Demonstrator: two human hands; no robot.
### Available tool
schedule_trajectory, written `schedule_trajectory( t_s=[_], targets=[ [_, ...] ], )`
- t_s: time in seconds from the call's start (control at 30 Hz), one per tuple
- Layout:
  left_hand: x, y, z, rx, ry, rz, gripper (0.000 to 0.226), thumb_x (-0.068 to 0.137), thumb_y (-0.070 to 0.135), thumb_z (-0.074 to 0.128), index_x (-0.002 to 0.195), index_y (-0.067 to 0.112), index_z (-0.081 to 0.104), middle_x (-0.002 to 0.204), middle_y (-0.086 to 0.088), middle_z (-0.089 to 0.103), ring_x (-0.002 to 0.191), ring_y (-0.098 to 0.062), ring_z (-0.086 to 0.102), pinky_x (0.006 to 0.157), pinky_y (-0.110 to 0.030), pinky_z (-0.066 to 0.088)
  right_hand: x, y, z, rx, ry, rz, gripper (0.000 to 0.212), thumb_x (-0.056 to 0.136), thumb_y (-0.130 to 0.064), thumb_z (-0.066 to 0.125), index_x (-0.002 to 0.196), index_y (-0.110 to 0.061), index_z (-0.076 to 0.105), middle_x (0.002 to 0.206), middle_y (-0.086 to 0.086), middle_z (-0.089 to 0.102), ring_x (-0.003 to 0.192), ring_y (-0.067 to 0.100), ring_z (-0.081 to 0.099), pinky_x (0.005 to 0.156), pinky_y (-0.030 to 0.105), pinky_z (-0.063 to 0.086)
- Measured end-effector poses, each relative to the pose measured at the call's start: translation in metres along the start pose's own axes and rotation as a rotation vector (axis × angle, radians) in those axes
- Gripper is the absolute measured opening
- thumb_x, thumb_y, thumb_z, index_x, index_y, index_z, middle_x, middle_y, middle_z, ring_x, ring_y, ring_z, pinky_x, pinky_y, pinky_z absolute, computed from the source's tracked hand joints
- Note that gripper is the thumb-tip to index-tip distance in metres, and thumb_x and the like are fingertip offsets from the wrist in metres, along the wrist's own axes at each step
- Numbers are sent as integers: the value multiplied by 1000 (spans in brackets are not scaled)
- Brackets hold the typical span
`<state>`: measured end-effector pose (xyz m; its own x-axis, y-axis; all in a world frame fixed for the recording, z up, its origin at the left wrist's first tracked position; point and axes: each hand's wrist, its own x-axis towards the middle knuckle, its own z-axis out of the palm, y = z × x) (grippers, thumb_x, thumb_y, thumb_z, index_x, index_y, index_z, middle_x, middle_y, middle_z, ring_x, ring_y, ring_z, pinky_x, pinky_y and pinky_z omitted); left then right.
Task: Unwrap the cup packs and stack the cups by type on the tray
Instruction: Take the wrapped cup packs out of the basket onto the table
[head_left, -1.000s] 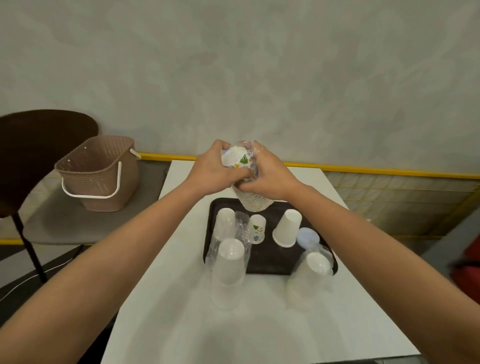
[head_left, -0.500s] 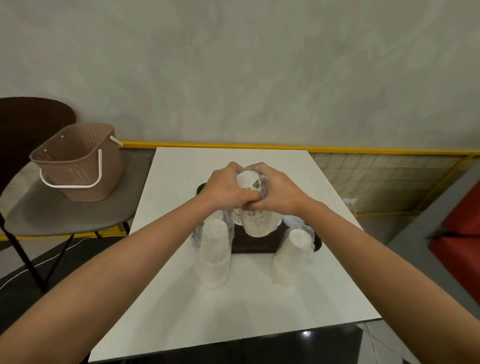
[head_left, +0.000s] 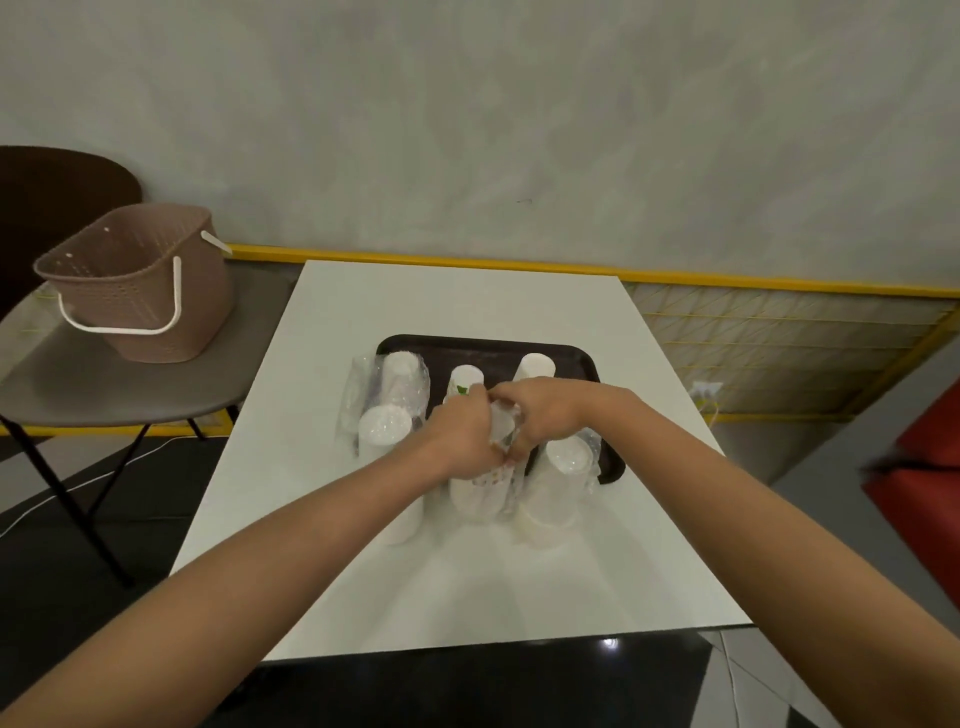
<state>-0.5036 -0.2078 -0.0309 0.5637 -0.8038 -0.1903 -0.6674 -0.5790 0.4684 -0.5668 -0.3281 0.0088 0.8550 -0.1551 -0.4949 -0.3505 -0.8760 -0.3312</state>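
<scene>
White table (head_left: 467, 582) under a grey wall; both hands working one cup pack over the black tray (head_left: 488, 345).

Left hand (head_left: 460, 441) and right hand (head_left: 540, 415) are curled tight on the printed cup pack (head_left: 480, 491), likely tearing its film. It stands just under the fingertips; wrapped packs flank both sides.

Bench (head_left: 467, 571) smooth white, semi-gloss laminate look. Tray (head_left: 488, 347) dark matt plastic. Cup pack wrap (head_left: 410, 387) left of tray centre: thin clear crinkly film, glossy. Cups inside (head_left: 384, 426) matt white, paper or plastic unclear. Printed cup stack (head_left: 480, 491) paper-like, matt. Basket (head_left: 135, 291) left of bench: brown woven-look plastic, white plastic handle. Wall (head_left: 519, 130) rough matt plaster.
</scene>
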Motion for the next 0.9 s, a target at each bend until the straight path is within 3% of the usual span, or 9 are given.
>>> schedule_trajectory(
  t_s=[0.23,0.53,0.7,0.8,0.9],
  targets=[
    [3,-2,41,23,-56,-78,72,82,27,68,138,8,27,129,-11,51,114,-30,54,83,-32,43,9,8,14,-117,6,-31,57,81,-18,70,134,-17,49,123,4,58,104,19,56,88,27,45],
    [5,-9,57,19,-36,-137,68,81,27,70,134,7,31,132,-12,45,118,-29,50,91,-34,42,25,18,27,-92,30,-42,59,81,-11,69,137,-17,49,124,5,61,111,21,57,99,31,45],
    [4,-10,55,80,-33,-114,69,79,27,72,133,7,33,132,-12,44,117,-28,49,96,-35,42,28,21,27,-107,25,-48,54,82,-10,68,134,-17,53,122,5,62,108,19,57,90,24,42],
    [4,-4,46,195,-25,-85,75,79,32,72,137,6,31,136,-12,38,121,-29,44,101,-35,37,28,21,21,-119,38,-51,48,84,-13,66,131,-17,56,121,5,63,109,20,58,94,27,46],
    [4,4,30,216,9,-84,64,80,32,70,130,5,41,129,-13,46,116,-29,49,93,-34,43,25,23,7,-118,72,-43,49,84,-15,67,131,-17,56,120,3,62,107,19,57,85,23,44]
  ],
)
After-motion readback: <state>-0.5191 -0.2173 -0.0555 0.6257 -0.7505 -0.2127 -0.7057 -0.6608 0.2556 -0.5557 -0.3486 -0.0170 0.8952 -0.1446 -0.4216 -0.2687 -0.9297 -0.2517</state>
